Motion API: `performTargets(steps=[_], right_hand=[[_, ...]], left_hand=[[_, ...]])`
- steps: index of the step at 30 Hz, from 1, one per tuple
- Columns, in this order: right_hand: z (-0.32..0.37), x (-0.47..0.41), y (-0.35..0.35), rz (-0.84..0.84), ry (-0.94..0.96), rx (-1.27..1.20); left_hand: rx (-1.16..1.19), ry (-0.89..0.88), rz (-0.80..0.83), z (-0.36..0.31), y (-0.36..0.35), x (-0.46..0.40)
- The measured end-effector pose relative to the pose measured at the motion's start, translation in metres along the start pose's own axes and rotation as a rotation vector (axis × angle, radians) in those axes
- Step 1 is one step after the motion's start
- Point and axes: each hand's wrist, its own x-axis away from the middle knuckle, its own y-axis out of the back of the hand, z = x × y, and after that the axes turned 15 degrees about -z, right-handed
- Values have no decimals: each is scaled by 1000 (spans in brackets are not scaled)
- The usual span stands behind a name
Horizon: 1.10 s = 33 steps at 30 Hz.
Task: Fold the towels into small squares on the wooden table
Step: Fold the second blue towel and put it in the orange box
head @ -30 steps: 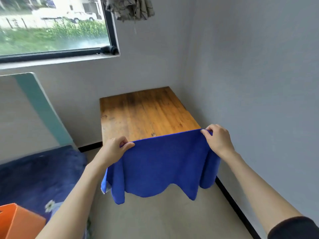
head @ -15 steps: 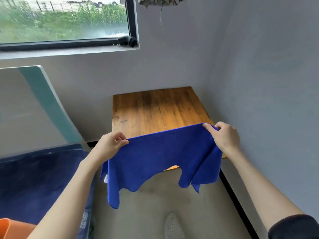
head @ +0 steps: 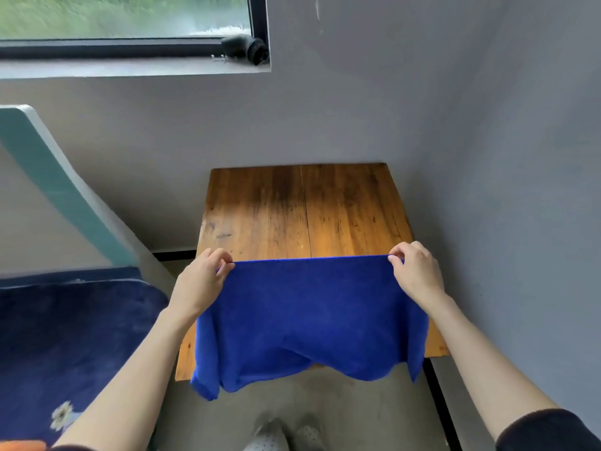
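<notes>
Grip: our left hand (head: 203, 281) and right hand (head: 416, 275) each pinch a top corner of the blue towel (head: 309, 320), edge taut. Position: draped over the wooden table (head: 302, 209) near edge. Advice: lay flat, corners square.

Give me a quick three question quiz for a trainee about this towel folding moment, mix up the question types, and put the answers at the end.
1. True or false: the blue towel already lies folded into a small square on the wooden table.
2. Multiple choice: where does each hand have its grip on the towel? A) the two top corners B) the two bottom corners C) the middle of the cloth
3. Fill in: the towel's lower edge hangs past the table's ____ edge.

Key
1. False. It is unfolded, held up stretched between the left hand and the right hand.
2. A
3. Near (front) edge, above the floor.
</notes>
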Motion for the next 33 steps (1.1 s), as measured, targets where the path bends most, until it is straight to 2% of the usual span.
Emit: performTargets(steps=[15, 24, 29, 33], right_hand=[[0, -128, -123, 57, -25, 163], [-9, -209, -182, 48, -21, 175], [-9, -210, -214, 115, -29, 160], [8, -171, -242, 290, 39, 107]], left_hand=[[-38, -33, 160, 32, -124, -146], [-62, -60, 41, 28, -190, -222], [-12, 35, 52, 38, -216, -213], [38, 118, 51, 63, -219, -171]])
